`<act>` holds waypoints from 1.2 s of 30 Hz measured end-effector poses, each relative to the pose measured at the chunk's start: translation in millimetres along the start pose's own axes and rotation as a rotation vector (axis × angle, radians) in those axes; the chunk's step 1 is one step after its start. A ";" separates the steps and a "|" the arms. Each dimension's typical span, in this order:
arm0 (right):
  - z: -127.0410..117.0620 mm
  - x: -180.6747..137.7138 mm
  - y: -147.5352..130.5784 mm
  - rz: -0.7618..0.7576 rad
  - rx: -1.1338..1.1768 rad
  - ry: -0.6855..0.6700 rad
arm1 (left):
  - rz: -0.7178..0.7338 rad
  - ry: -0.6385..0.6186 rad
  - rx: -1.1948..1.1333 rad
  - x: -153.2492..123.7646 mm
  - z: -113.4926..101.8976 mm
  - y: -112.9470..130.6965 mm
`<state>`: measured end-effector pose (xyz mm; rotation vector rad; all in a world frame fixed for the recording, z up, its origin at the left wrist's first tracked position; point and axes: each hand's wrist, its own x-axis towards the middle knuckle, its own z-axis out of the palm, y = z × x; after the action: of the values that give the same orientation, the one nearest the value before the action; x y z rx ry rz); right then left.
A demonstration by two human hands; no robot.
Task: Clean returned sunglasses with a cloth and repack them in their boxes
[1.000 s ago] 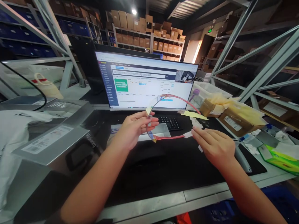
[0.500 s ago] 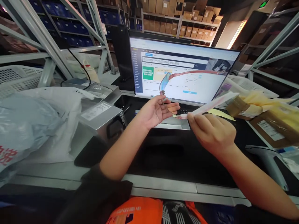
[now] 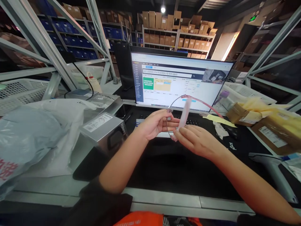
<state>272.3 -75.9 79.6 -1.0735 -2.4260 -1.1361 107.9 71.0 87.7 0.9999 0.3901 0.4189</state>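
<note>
A pair of glasses with thin rims and reddish temples is held between my hands, in front of the monitor. One bare temple of the glasses [image 3: 204,103] arcs up and right across the screen. A whitish translucent sleeve [image 3: 185,113] covers the other temple and points upward. My left hand [image 3: 156,125] pinches the middle of the frame between thumb and forefinger, its other fingers stretched out behind. My right hand [image 3: 196,139] is closed, fingertips at the lower end of the sleeve near the hinge. The lenses are hard to make out.
Behind stands a monitor [image 3: 164,81], with a keyboard partly hidden by my hands. Left are a silver-grey box [image 3: 98,125] and a grey plastic bag [image 3: 30,138]. Right lie cartons [image 3: 272,131], a yellow paper strip [image 3: 219,120], a mouse [image 3: 232,133] and a scanner-like handle [image 3: 274,172].
The glasses have turned, with the bare temple lower and the sleeved one more upright. My right hand has come left and closer to my left hand. The camera view has tilted up.
</note>
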 end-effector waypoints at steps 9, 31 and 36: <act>-15.6 -28.6 21.1 1.048 0.331 0.142 | 0.297 -0.001 0.381 -6.4 10.7 -11.8; -12.5 -42.7 29.5 1.307 0.853 0.244 | 0.409 0.109 1.231 -32.5 -0.8 19.9; -20.0 -66.1 46.7 1.561 0.713 0.393 | -0.089 0.566 1.691 -24.1 -23.2 -19.5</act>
<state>350.1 -105.1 85.7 -1.6134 -0.8760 0.0810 78.9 66.2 62.5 2.4821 1.4080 0.2088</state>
